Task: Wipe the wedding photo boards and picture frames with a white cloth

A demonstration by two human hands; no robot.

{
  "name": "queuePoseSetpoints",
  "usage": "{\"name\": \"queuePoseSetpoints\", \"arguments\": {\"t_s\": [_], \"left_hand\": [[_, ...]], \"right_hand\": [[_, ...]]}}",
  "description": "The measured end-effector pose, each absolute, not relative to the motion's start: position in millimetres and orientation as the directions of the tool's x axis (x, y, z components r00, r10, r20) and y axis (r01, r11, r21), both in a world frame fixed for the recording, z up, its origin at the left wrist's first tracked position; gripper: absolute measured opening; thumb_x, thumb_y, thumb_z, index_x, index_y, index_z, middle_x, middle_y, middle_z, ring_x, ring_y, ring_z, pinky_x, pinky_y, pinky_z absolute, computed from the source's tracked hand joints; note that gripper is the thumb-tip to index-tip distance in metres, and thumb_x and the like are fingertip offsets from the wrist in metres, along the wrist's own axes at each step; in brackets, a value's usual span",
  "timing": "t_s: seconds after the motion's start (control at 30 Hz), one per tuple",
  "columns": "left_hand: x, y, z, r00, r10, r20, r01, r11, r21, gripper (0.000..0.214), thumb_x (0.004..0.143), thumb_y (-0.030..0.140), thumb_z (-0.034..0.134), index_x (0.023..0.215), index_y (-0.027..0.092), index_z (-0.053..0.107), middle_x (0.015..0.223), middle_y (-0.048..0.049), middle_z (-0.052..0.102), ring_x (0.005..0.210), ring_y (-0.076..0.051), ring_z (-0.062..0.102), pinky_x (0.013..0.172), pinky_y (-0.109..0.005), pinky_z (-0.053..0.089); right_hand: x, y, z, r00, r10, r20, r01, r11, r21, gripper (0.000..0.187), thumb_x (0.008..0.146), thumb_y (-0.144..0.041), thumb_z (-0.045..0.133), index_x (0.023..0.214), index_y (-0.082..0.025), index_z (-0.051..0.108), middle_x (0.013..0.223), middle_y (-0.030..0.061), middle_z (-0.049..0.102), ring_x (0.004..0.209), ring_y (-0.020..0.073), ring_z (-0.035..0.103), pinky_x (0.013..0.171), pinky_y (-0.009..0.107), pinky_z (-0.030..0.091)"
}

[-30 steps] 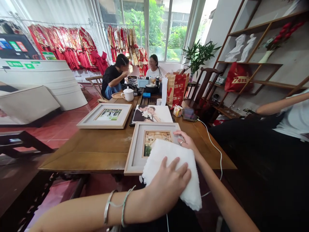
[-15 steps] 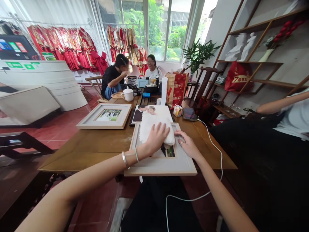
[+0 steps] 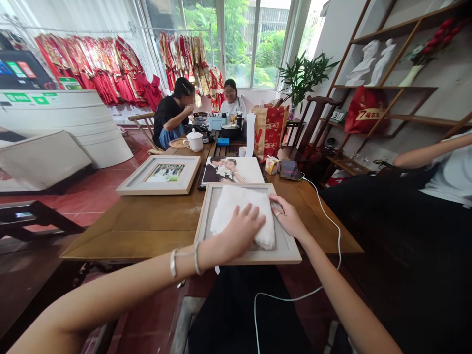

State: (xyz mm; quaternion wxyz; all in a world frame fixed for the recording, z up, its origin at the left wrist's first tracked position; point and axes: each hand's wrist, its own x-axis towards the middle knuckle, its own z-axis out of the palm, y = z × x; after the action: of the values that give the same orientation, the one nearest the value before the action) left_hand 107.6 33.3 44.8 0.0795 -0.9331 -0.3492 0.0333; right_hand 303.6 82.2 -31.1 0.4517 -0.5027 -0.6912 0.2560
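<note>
Flat on a folded white cloth [image 3: 226, 206] lies my left hand [image 3: 241, 231], its fingers stretched and a little spread. The cloth rests on a light wooden picture frame [image 3: 291, 256] at the table's near edge and covers most of the picture inside. My right hand [image 3: 289, 216] holds the right side of this frame, fingers bent around its edge; a ring is on one finger. Just beyond the frame lies a photo print of a couple [image 3: 250, 169]. To the left sits a second picture frame [image 3: 184, 188] with a small outdoor photo in it.
The wooden table [image 3: 147, 228] also bears a white lidded cup [image 3: 195, 141], a red paper bag [image 3: 271, 132], a small carton [image 3: 272, 165] and a phone [image 3: 290, 170] on a white cable [image 3: 328, 216]. Two people sit at the far end; another person's arm is at the right.
My left hand has drawn the cloth toward me, down over the frame's middle, uncovering the couple's photo print behind. My right hand stays at the frame's right side.
</note>
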Motion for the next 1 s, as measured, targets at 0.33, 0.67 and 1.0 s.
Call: {"name": "queuePoseSetpoints", "arguments": {"t_s": [0.33,0.67,1.0], "left_hand": [[72.3,-49.4,45.6,0.57,0.822,-0.003,0.783,-0.544,-0.3,0.05,0.083,0.019,0.053,0.133,0.013,0.049,0.136,-0.026,0.046,0.125,-0.047,0.04,0.092,-0.077,0.029],[49.4,51.2,42.4,0.465,0.88,0.102,0.87,-0.432,-0.236,0.071,0.075,-0.005,0.043,0.141,0.021,0.035,0.149,-0.0165,0.032,0.138,-0.034,0.025,0.103,-0.063,0.029],[28.7,83.8,53.7,0.473,0.878,0.077,0.872,-0.454,-0.18,0.074,0.071,-0.007,0.038,0.14,0.019,0.035,0.147,-0.0139,0.035,0.138,-0.031,0.025,0.102,-0.053,0.035]], "right_hand": [[304.9,82.1,-30.8,-0.117,0.925,0.36,0.457,0.372,-0.808,0.05,0.076,-0.012,0.046,0.123,-0.024,0.058,0.139,0.006,0.05,0.132,0.0221,0.042,0.113,0.045,0.026],[305.7,81.4,-30.9,-0.127,0.927,0.353,0.471,0.369,-0.801,0.047,0.078,-0.013,0.046,0.121,-0.024,0.059,0.139,0.0073,0.049,0.133,0.0226,0.04,0.113,0.045,0.026],[305.0,81.4,-28.3,-0.153,0.908,0.389,0.507,0.41,-0.758,0.047,0.077,-0.012,0.044,0.12,-0.024,0.06,0.134,0.0069,0.052,0.13,0.0226,0.043,0.112,0.045,0.029]]}}
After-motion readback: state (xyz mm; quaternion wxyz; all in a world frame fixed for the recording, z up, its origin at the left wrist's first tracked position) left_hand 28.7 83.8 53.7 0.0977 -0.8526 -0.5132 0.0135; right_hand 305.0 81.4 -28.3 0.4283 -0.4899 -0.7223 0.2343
